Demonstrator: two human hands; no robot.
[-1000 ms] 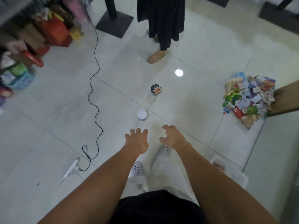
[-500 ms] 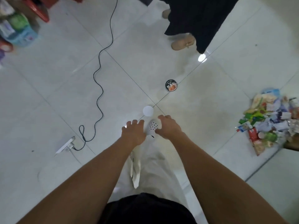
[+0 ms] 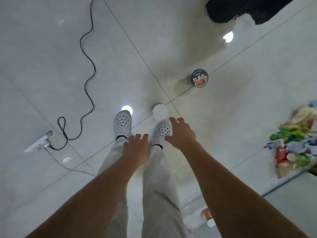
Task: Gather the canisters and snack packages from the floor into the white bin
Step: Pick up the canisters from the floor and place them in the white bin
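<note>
A white-lidded canister stands on the floor just beyond my right shoe. My right hand hovers over it, fingers spread and loosely bent, holding nothing. My left hand hangs lower above my legs, fingers relaxed, empty. A black-lidded canister stands further off to the right. A heap of snack packages lies at the right edge. A small piece of the white bin with an orange canister shows between my legs and right forearm.
A black cable snakes across the tiles to a white power strip at the left. Another person's dark skirt hangs at the top right. My white perforated shoes stand on the tile seam.
I have stepped forward and the view has tipped down; the white-lidded canister now lies at my right fingertips. My right hand has reached ahead of the left.
</note>
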